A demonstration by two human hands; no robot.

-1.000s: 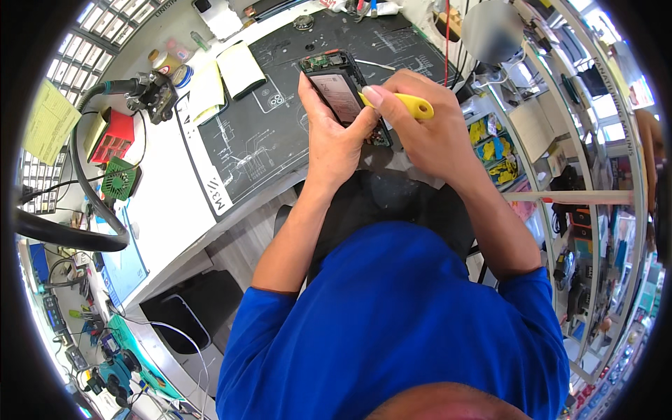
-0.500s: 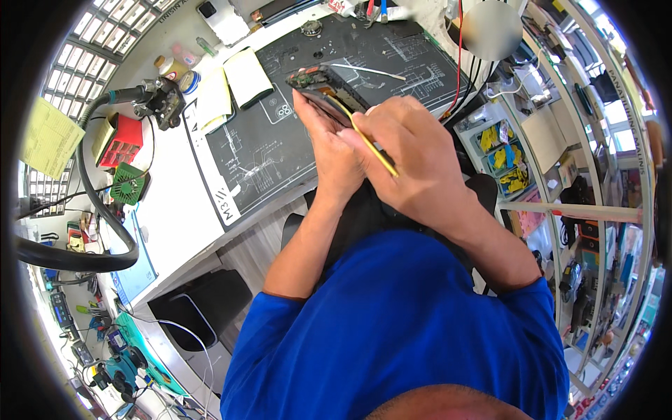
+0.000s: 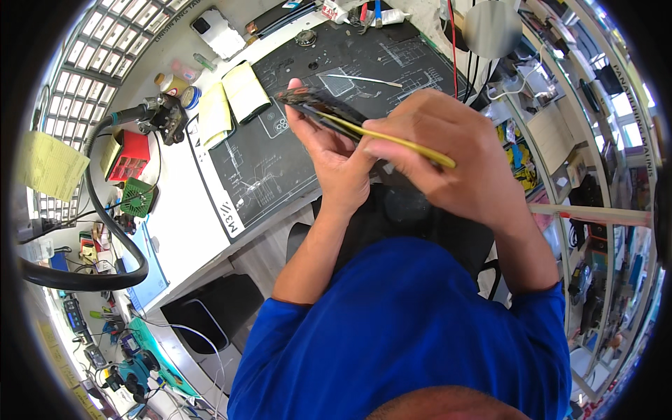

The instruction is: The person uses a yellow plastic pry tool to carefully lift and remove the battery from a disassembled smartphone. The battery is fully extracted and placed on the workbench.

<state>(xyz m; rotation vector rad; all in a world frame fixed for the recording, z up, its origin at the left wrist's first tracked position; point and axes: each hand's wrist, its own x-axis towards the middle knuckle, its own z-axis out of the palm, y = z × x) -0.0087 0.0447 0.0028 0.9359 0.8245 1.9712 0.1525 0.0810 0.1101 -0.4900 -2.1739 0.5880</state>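
Note:
My left hand holds an opened phone above the dark work mat, fingers behind it and its thin edge tilted toward me. My right hand pinches a slim yellow tool, probably tweezers. Its far end reaches along the phone's edge; whether it touches the phone, I cannot tell. Most of the phone's inner face is turned out of sight. On the black mat beyond my hands lies a thin white stick.
Yellow note pads lie left of the phone. A black flexible arm with a clamp rises further left, near a red box. Pliers and tubes lie at the mat's far edge. A blurred round disc and shelves stand right.
My right hand has shifted right and toward me, and the yellow tool now lies flatter. The phone is turned more edge-on and sits slightly further left.

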